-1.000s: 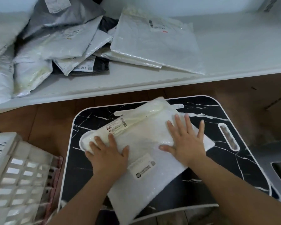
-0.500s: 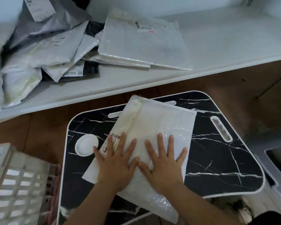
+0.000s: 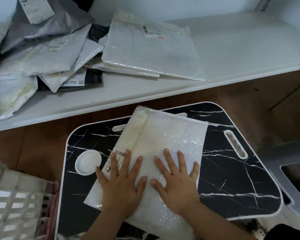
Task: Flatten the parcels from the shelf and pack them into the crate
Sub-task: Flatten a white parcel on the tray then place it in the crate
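A white bubble-mailer parcel (image 3: 164, 135) lies on the black marble-patterned lap table (image 3: 232, 179), with a barcode label near its left edge. My left hand (image 3: 121, 186) presses flat on its left near part, fingers spread, over the label. My right hand (image 3: 177, 181) presses flat beside it, fingers spread. The slatted white crate (image 3: 16, 205) stands at the lower left. Several more parcels (image 3: 151, 52) lie piled on the white shelf (image 3: 241, 47) behind the table.
A round white cup recess (image 3: 88, 161) is set in the table left of the parcel, a slot handle (image 3: 235, 146) on its right. A grey stool (image 3: 294, 184) stands at the right. Brown wooden floor (image 3: 24, 144) shows between shelf and table.
The parcel was turned from slanting to more upright on the table. Both hands slid to its near end and now lie side by side, pressing down. The cup recess is uncovered.
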`<act>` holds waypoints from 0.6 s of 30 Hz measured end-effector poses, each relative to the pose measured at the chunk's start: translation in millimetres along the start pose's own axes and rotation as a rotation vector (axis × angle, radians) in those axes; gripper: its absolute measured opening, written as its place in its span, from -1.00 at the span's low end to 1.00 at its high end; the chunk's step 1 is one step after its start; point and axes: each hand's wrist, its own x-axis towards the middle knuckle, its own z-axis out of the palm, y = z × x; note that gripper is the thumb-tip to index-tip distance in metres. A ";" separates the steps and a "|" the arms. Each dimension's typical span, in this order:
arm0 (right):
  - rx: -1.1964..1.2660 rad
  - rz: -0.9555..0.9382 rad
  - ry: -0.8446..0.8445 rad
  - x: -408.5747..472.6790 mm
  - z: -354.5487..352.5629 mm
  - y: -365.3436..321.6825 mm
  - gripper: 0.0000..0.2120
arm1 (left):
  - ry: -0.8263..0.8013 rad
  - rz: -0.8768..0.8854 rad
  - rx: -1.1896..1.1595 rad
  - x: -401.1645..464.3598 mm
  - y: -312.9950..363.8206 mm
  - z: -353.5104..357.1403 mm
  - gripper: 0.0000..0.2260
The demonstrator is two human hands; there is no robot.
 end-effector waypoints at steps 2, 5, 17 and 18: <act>0.030 0.052 0.026 15.2 -7.5 17.6 -0.37 | 0.008 -0.019 0.009 0.1 1.9 1.8 -0.46; 0.007 0.109 -0.038 49.9 -19.6 35.2 -0.30 | 0.030 -0.099 -0.002 -2.9 11.1 6.2 -0.46; -0.073 0.067 -0.157 87.8 -39.7 42.1 -0.20 | 0.030 -0.201 -0.017 -4.1 22.1 7.0 -0.45; -0.101 0.060 -0.115 93.1 -45.5 43.6 -0.21 | 0.035 -0.207 -0.016 -4.1 22.1 6.8 -0.45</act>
